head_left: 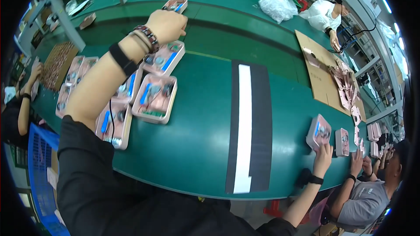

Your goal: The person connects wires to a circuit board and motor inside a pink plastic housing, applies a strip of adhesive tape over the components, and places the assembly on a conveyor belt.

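My left hand (165, 27) reaches over the green conveyor strip at the far left, fingers curled in, nothing visible in them. Just beyond it, a pink open case (176, 4) with small parts lies on the strip. Under my left wrist is another pink case (164, 59) with a blue piece inside. My right hand (323, 161) grips the near end of a pink case (318, 132) at the right of the table. Round parts show inside that case, tilted toward me.
More filled cases (155, 98) cluster under my left forearm. A black mat with a white strip (243, 126) lies mid-table. Cardboard (321, 76) with pink pieces lies at right, near a filled case (342, 142). Co-workers sit at both sides; a blue crate (41, 179) stands left.
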A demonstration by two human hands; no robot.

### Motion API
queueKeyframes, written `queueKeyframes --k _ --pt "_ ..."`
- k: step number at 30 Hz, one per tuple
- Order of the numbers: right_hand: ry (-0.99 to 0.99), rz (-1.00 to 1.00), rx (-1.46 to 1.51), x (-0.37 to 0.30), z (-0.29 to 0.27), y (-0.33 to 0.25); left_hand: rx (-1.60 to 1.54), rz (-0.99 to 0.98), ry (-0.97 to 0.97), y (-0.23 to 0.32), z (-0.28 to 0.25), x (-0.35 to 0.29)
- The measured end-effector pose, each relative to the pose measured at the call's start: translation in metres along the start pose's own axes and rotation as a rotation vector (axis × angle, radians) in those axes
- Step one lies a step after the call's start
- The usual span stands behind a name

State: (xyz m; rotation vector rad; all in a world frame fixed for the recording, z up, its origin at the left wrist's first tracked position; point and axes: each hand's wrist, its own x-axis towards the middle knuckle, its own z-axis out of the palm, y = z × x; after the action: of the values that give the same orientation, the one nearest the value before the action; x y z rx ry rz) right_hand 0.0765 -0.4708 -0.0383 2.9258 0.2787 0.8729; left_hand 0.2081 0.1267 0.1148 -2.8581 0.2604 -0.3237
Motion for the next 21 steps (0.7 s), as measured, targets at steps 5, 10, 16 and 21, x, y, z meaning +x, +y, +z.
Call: queueKeyframes --k 5,10,16,21 --pt "0.018 0.312 0.046 -0.038 0.019 0.052 0.05 -0.28 -0.207 -0.039 0.09 0.138" --pt "0.321 0.496 0.181 -0.048 0.002 0.041 -0.512 -0.202 0.113 -0.133 0.241 0.234" --pt "0.348 0.716 0.275 -0.052 0.02 0.048 -0.039 -0.252 0.138 -0.213 0.306 0.285" --pt "0.333 0.74 0.243 -0.055 0.002 0.038 0.282 -0.234 0.003 -0.029 0.174 0.237"
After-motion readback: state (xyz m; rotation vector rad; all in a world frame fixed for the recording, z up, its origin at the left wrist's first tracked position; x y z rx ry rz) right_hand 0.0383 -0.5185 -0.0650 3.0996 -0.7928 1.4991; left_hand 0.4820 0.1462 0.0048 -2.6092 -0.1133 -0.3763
